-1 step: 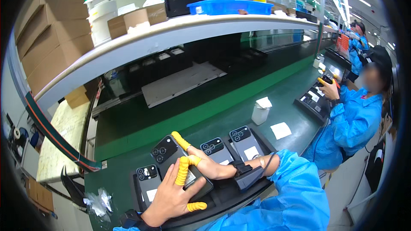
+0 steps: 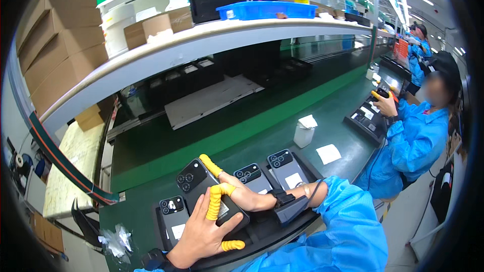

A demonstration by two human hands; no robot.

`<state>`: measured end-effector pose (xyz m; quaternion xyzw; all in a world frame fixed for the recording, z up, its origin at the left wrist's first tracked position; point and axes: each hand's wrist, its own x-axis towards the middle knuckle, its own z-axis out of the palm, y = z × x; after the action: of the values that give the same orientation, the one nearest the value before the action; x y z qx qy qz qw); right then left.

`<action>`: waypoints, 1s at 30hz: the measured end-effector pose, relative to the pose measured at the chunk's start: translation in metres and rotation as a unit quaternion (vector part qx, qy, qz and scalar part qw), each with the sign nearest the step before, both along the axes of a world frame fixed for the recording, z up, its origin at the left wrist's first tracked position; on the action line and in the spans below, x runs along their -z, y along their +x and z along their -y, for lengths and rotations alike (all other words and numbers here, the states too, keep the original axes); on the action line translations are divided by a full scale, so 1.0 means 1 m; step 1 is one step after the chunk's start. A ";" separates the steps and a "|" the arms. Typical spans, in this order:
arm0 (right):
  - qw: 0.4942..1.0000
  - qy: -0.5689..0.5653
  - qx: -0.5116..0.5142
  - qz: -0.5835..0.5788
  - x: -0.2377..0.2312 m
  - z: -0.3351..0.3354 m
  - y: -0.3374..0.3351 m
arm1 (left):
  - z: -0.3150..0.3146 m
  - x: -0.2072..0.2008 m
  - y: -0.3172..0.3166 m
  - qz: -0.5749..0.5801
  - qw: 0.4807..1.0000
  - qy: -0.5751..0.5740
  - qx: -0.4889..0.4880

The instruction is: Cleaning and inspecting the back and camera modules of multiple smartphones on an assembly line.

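Observation:
A dark smartphone [image 2: 190, 177] is held tilted between both hands, its back with the camera cluster turned up. My left hand [image 2: 201, 229] is closed over its near part, with yellow finger cots on some fingers. My right hand [image 2: 239, 191] grips the phone's right edge, with yellow cots on a thumb and a finger; the finger cots of the two hands meet over the phone. Several phones lie in a black tray [image 2: 262, 242]: a grey phone [image 2: 173, 217] left of the held one, a phone [image 2: 252, 176] and another phone [image 2: 286, 166] to the right, with white labels.
Beyond the tray stand a white bottle [image 2: 304, 131] and a white paper sheet [image 2: 328, 154]. Crumpled clear plastic [image 2: 117, 242] lies at the left edge. A shelf [image 2: 212, 40] with a blue tray [image 2: 267, 10] spans above. A co-worker [image 2: 418, 131] handles a device at right.
The whole view has shifted very slightly. Both hands keep the same hold on the phone.

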<state>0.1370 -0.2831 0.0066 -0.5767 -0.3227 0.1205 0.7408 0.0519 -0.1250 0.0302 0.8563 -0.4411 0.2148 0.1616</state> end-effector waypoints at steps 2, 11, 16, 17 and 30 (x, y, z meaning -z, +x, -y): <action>0.999 -0.003 0.032 0.019 -0.006 0.008 0.004 | 0.004 -0.009 0.002 0.002 0.999 0.001 0.034; 0.960 -0.279 -0.008 -0.016 -0.009 0.013 0.022 | -0.027 -0.028 -0.031 -0.171 0.965 -0.195 0.049; 0.932 -0.358 -0.037 0.049 0.009 0.007 0.013 | -0.059 -0.014 -0.044 -0.170 0.951 -0.254 0.036; 0.933 -0.356 -0.036 0.047 0.009 0.005 0.016 | -0.064 -0.010 -0.046 -0.181 0.950 -0.255 0.022; 0.787 -0.427 0.275 0.349 -0.062 0.128 -0.013 | -0.095 -0.003 -0.073 -0.113 0.900 -0.147 -0.394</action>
<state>0.1242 -0.4106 0.0688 -0.9013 -0.3027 -0.1727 0.2573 -0.0208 -0.0297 0.0328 0.9452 -0.0099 0.2246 0.2366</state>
